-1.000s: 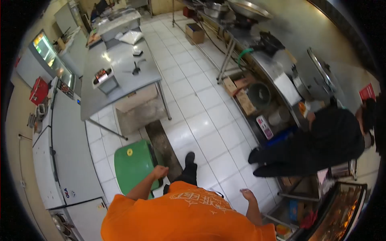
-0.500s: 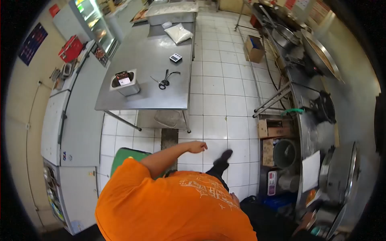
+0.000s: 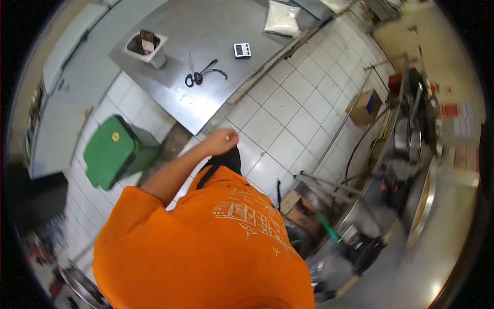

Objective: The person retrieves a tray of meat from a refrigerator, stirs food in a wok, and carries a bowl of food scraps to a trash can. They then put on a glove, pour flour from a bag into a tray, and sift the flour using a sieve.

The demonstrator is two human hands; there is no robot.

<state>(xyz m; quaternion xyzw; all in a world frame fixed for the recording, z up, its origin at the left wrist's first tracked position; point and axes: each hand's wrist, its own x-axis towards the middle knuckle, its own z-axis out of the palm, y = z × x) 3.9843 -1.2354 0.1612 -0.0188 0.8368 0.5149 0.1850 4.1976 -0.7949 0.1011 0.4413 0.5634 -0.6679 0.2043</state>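
Observation:
My left hand (image 3: 222, 142) hangs in front of my body near the front corner of the steel table (image 3: 180, 98), apart from it. Its fingers are loosely curled, and I see no object in them; a small pale spot shows at the fingers. My right hand is out of view. On the tabletop lie scissors (image 3: 190, 78) with a black strap-like piece (image 3: 213, 70) beside them, and a small white digital timer (image 3: 242, 50). A steel container (image 3: 158, 57) holding a dark packet (image 3: 147, 41) stands at the left.
A green lidded bin (image 3: 110, 152) stands on the tiled floor left of my arm. A bag of white powder (image 3: 282, 19) lies farther along the table. To the right are a cardboard box (image 3: 364, 108), metal pipe legs (image 3: 329, 185) and a counter with a pan (image 3: 408, 138).
My view has turned and moved closer to the table. The green bin now shows more fully at the left. My left hand stays loosely curled; the hand low at the right has left view.

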